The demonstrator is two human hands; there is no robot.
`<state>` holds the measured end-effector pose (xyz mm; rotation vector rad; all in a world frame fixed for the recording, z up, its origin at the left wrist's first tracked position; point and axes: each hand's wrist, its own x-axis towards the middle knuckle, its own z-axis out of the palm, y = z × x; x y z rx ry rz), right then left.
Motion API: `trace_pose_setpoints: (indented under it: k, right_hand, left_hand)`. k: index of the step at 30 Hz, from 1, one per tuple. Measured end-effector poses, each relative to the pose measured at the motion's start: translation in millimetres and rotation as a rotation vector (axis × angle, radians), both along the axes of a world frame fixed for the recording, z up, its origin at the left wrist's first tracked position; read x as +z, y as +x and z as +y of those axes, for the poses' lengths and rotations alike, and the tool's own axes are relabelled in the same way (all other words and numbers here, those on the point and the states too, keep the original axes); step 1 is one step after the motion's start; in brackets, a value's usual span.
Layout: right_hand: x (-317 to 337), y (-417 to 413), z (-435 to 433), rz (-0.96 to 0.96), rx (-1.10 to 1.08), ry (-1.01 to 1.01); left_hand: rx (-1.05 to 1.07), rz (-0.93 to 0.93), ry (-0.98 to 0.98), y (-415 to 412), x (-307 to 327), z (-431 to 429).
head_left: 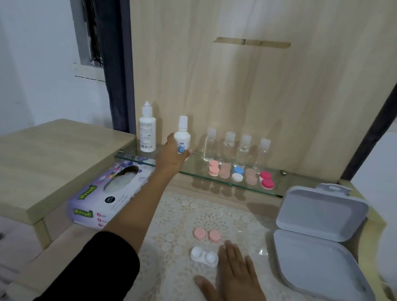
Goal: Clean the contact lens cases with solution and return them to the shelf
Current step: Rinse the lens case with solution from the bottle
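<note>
While the left hand point(171, 157) curls round the small solution bottle point(182, 139) on the glass shelf point(194, 165), right hand point(234, 275) lies flat, fingers point(231, 257) spread, beside the open white lens case point(204, 257); risk: lifting could clip the taller bottle point(147, 131) alongside, toppling it

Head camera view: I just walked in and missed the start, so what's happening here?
A person's left hand grips a small white solution bottle at the glass shelf. Their right hand lies open, fingers straight, over the lace mat beside an uncapped white lens case, with two pink caps just beyond. Other capped cases sit on the shelf.
</note>
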<state>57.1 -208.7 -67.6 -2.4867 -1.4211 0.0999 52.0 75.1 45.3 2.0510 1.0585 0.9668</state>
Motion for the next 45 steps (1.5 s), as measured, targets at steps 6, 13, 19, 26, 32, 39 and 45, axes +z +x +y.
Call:
trace_pose_setpoints:
  k: [6,13,19,26,32,39,45]
  right_hand:
    - [-9,-5,-3,-0.052,-0.054,-0.004]
    - [-8,-3,-4,-0.044,-0.046,-0.044]
    - [-6,-5,-7,-0.029,-0.060,-0.129]
    - [-5,-9,-7,-0.034,-0.094,-0.054]
    - [1,-6,-9,-0.045,0.001,0.004]
    - [25,-8,-10,0.262,0.008,0.191]
    - [71,-29,24,0.410,0.018,0.679]
  left_hand:
    - [0.031,-0.081,0.014,-6,-1,-10]
    - [-0.084,-0.288,0.077,-55,-14,-49]
    - [-0.254,-0.114,-0.094,-109,-45,-94]
    - [-0.329,-0.106,-0.080,-134,-88,-124]
    - [-0.323,-0.167,-0.083,-137,-99,-131]
    - [-0.335,-0.187,-0.088,-139,-103,-135]
    - [-0.300,-0.160,-0.099,-140,-103,-134]
